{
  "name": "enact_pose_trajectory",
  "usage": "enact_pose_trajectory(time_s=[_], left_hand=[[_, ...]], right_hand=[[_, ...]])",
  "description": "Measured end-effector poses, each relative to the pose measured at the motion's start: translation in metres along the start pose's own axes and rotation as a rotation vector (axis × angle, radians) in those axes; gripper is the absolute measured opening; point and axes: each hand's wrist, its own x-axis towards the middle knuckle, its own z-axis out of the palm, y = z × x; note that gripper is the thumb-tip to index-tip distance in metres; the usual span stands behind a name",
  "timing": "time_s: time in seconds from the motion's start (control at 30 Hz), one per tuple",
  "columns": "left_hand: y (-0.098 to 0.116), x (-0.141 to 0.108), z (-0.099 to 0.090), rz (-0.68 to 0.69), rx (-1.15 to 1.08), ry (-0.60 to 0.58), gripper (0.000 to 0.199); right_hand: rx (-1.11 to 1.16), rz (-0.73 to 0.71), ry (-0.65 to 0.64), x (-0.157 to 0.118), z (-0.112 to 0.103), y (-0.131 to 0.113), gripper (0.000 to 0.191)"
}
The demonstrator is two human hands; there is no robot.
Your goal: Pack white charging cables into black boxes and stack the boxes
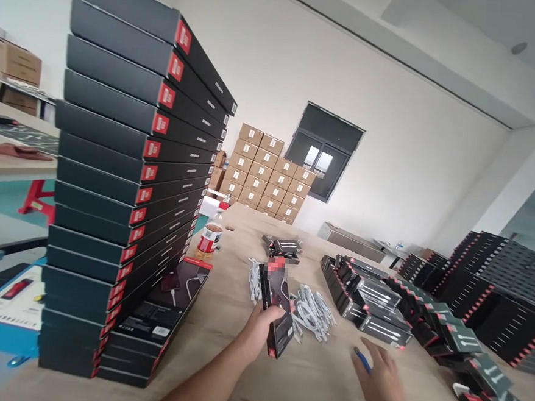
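Observation:
My left hand (261, 331) is closed round a slim black box (280, 336) with a cable picture on it, held tilted above the brown-papered table (301, 380). To its right, low over the table, my right hand (381, 373) has a blue pen-like object (362, 360) lying along its fingers. Coiled white cables (312, 313) lie just beyond the held box, with another white bundle (255, 279) to its left. A small group of black boxes (287, 246) sits farther back.
A tall stack of black boxes (106, 146) rises at left, beside a drink bottle (210, 236). Rows of small boxes (366, 293) and dark stacks (504, 290) fill the right. Brown cartons (263, 173) stand by the far wall.

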Motion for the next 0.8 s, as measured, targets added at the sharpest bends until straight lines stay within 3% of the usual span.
enact_pose_trajectory(time_s=[0.07, 0.17, 0.23, 0.33, 0.43, 0.5, 0.63, 0.8], left_hand=[[0.011, 0.002, -0.006, -0.085, -0.037, -0.031, 0.038], [0.023, 0.0, -0.01, -0.189, -0.135, -0.1, 0.052], [0.028, -0.002, -0.009, -0.225, -0.22, -0.157, 0.061], [0.031, -0.004, -0.005, -0.271, -0.263, -0.175, 0.065], [0.032, -0.001, -0.003, -0.302, -0.221, -0.091, 0.059], [0.032, 0.001, -0.004, -0.316, -0.187, -0.027, 0.056], [0.036, 0.007, -0.009, -0.258, -0.126, 0.091, 0.056], [0.042, 0.014, -0.01, -0.109, -0.123, 0.13, 0.054]], right_hand=[[-0.266, 0.113, -0.056, 0.017, -0.007, 0.036, 0.049], [-0.328, 0.198, -0.294, 0.035, -0.011, 0.058, 0.033], [-0.204, 0.195, -0.308, 0.047, -0.009, 0.044, 0.029], [0.124, 0.114, -0.048, 0.067, 0.008, -0.008, 0.038], [0.3, 0.033, 0.042, 0.072, 0.045, -0.061, 0.059], [0.383, -0.014, 0.072, 0.059, 0.073, -0.083, 0.061], [0.487, -0.285, -0.03, 0.012, 0.103, -0.095, 0.043], [0.455, -0.51, -0.211, -0.012, 0.086, -0.098, 0.029]])
